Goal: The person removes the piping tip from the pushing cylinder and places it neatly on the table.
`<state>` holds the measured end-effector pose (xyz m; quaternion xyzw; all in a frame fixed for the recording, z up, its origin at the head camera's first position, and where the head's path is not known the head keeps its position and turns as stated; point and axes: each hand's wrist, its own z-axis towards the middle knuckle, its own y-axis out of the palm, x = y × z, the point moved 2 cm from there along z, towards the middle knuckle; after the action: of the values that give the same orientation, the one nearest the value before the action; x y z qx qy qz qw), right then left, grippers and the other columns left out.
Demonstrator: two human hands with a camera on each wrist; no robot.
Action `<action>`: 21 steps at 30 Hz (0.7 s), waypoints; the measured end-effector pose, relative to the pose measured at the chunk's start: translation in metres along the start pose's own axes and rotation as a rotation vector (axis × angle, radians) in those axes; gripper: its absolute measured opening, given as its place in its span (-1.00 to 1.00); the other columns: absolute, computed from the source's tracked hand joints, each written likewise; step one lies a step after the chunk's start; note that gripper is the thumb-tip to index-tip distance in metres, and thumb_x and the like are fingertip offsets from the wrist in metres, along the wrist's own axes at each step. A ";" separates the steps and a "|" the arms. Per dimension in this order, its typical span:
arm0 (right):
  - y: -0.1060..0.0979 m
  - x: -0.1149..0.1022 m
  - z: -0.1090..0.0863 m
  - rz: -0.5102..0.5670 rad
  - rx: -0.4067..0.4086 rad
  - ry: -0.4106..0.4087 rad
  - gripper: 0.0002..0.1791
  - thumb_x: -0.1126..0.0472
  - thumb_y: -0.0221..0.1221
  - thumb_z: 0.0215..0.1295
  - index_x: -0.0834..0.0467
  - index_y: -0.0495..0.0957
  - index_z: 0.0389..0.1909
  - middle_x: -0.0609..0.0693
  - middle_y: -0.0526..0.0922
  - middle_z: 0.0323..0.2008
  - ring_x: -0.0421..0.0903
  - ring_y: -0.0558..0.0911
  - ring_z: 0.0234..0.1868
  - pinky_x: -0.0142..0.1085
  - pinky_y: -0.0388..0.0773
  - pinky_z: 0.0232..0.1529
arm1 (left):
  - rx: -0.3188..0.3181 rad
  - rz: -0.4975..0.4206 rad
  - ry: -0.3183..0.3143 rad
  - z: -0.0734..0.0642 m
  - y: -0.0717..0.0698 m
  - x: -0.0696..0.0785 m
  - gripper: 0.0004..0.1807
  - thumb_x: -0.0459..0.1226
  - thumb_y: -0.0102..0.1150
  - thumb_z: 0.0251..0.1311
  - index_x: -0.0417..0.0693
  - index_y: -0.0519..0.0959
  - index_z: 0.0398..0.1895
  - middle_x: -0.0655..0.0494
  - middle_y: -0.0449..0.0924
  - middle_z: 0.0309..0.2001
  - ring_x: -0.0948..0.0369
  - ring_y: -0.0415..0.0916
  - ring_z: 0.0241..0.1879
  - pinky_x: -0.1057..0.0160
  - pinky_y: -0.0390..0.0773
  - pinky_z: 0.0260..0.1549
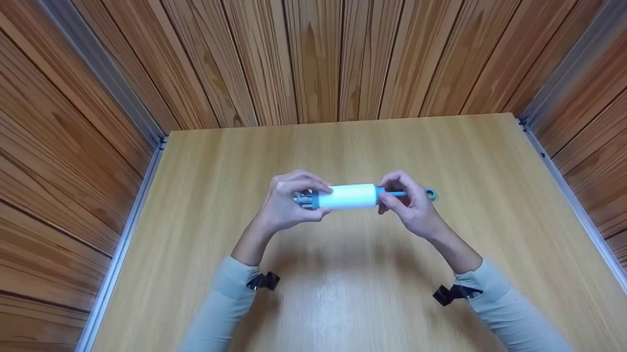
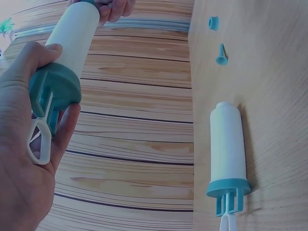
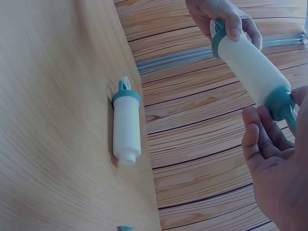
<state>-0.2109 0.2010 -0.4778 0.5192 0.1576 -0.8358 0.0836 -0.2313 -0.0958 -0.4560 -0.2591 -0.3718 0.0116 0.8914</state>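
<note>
A white icing syringe point(image 1: 347, 197) with teal ends is held level above the table. My left hand point(image 1: 293, 199) grips its capped end, with the thumb on the white barrel in the left wrist view. Past the teal cap point(image 2: 60, 86) a white loop handle point(image 2: 41, 142) shows. The right hand point(image 1: 407, 201) has thumb and fingers at the teal collar point(image 3: 279, 102) on the other end, where a teal nozzle point(image 3: 290, 118) sticks out towards the palm. A second, similar syringe point(image 2: 227, 144) lies on the table; in the head view I cannot make it out.
On the wooden table point(image 1: 192, 308) lie a small teal nozzle point(image 2: 221, 55) and a teal ring point(image 2: 214, 23), in line with the second syringe's tip. Wooden panel walls point(image 1: 313, 54) stand behind and at both sides, with metal rails point(image 1: 116, 258) along the table's edges.
</note>
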 end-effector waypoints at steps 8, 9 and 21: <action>0.000 0.000 0.001 0.015 0.002 -0.001 -0.77 0.62 0.08 0.56 0.57 0.40 0.15 -0.19 0.70 -0.08 -0.25 0.74 -0.23 -0.43 0.79 -0.13 | -0.003 0.001 0.003 0.001 -0.001 0.000 -0.67 -0.36 0.70 0.07 -0.14 0.88 -0.06 -0.13 0.89 0.00 -0.07 0.82 -0.03 0.29 0.76 -0.05; 0.000 0.000 0.001 0.014 0.003 -0.002 -0.76 0.62 0.09 0.55 0.57 0.40 0.15 -0.19 0.70 -0.07 -0.24 0.74 -0.23 -0.43 0.80 -0.13 | -0.003 0.000 0.002 0.001 -0.001 0.000 -0.67 -0.36 0.70 0.07 -0.15 0.88 -0.06 -0.13 0.89 0.00 -0.07 0.82 -0.03 0.29 0.76 -0.05; 0.001 -0.003 0.001 0.016 -0.035 -0.084 -0.66 0.70 0.14 0.42 0.59 0.39 0.16 -0.21 0.65 0.06 -0.30 0.78 -0.15 -0.40 0.82 -0.03 | 0.005 -0.015 0.002 0.000 -0.001 0.000 -0.67 -0.36 0.71 0.07 -0.16 0.88 -0.06 -0.13 0.90 0.01 -0.06 0.82 -0.04 0.30 0.75 -0.09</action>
<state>-0.2105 0.1998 -0.4750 0.4831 0.1646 -0.8534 0.1059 -0.2314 -0.0967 -0.4557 -0.2542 -0.3729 0.0054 0.8924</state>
